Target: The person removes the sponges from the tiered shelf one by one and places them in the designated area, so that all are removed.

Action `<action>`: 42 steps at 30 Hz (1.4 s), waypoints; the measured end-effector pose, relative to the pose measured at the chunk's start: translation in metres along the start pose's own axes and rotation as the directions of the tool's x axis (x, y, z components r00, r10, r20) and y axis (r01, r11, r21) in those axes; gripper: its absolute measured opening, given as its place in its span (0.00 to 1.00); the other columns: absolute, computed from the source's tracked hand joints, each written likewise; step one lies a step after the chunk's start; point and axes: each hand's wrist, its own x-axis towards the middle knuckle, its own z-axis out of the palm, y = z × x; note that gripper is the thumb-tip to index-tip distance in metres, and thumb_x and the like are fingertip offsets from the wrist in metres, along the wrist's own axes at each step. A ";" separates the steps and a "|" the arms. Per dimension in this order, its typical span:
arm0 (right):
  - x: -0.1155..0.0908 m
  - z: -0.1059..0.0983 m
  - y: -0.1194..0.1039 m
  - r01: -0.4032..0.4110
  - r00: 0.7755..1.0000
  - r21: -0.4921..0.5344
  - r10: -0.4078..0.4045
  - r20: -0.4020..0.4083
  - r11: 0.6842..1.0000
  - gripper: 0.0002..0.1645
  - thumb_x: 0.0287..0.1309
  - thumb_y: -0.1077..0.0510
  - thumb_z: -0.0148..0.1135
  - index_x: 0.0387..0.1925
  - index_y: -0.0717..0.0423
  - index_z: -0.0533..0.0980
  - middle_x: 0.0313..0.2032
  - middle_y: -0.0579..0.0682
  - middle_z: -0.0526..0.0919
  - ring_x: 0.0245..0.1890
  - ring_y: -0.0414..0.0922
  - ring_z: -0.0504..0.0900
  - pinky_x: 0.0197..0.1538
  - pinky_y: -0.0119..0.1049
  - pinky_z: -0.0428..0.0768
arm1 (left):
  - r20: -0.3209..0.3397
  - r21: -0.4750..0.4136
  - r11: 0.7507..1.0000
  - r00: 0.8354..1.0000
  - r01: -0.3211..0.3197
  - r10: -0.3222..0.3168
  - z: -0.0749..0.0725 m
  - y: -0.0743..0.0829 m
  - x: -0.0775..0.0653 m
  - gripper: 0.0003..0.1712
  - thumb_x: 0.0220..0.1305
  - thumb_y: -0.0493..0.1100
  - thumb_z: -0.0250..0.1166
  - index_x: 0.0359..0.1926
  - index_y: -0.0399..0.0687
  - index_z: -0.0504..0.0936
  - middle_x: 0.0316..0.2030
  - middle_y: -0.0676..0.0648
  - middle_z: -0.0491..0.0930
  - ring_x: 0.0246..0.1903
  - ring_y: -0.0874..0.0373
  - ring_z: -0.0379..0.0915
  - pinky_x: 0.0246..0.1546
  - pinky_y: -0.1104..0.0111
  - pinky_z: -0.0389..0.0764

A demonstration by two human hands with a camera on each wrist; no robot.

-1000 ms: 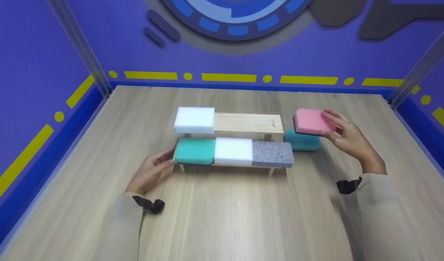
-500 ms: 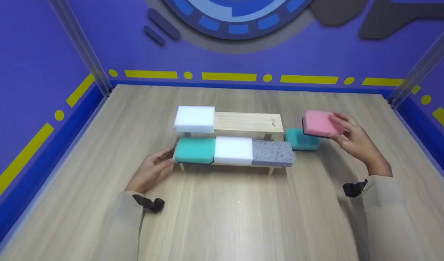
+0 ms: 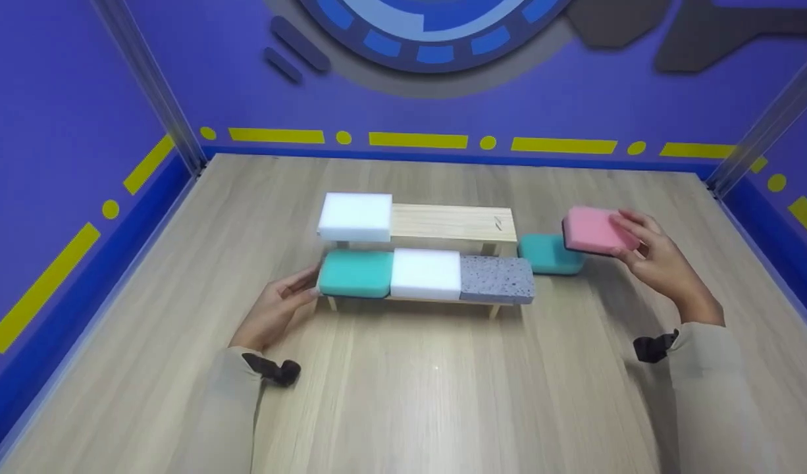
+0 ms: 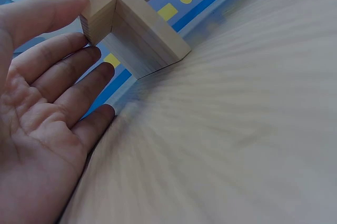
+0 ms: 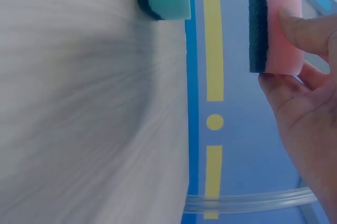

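Observation:
My right hand holds a pink sponge with a dark scouring layer underneath, raised above the table at the right. In the right wrist view the thumb lies on its pink side. My left hand touches the left end of the front wooden stand with thumb and fingertips, its other fingers fairly straight. On that stand, left to right, sit a teal sponge, a white sponge and a grey speckled block. Another teal sponge lies on the table, partly overlapped by the pink one.
Behind the front stand is a second wooden stand, with a white sponge on its left end and bare wood to the right. Blue printed panels wall the table at the back and both sides.
My right hand has moved right and slightly toward me with the pink sponge, uncovering more of the teal sponge on the table. The left hand has stayed at the stand's end.

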 end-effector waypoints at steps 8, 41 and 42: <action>-0.006 -0.004 0.008 -0.004 1.000 0.003 0.004 0.007 1.000 0.32 0.61 0.68 0.59 0.66 0.70 0.62 0.67 0.71 0.55 0.64 0.71 0.55 0.56 0.07 0.57 | 0.003 -0.014 1.000 1.000 -0.014 0.014 -0.001 -0.001 0.000 0.34 0.66 0.39 0.62 0.70 0.36 0.61 0.71 0.42 0.61 0.70 0.51 0.57 0.62 0.77 0.69; -0.018 -0.018 0.028 -0.107 0.991 -0.106 0.115 0.070 0.989 0.31 0.67 0.60 0.55 0.67 0.68 0.61 0.68 0.73 0.52 0.66 0.74 0.52 0.69 0.58 0.58 | 0.019 0.009 0.999 0.999 -0.035 0.035 -0.001 -0.001 -0.001 0.35 0.66 0.39 0.61 0.70 0.35 0.59 0.71 0.41 0.59 0.70 0.50 0.56 0.63 0.76 0.68; -0.018 -0.018 0.028 -0.113 0.990 -0.112 0.122 0.073 0.987 0.32 0.67 0.60 0.55 0.67 0.68 0.60 0.69 0.73 0.52 0.67 0.74 0.51 0.63 0.68 0.56 | 0.019 0.010 0.999 0.999 -0.034 0.033 -0.001 -0.001 -0.001 0.35 0.66 0.40 0.61 0.70 0.36 0.59 0.71 0.41 0.60 0.70 0.50 0.56 0.63 0.75 0.68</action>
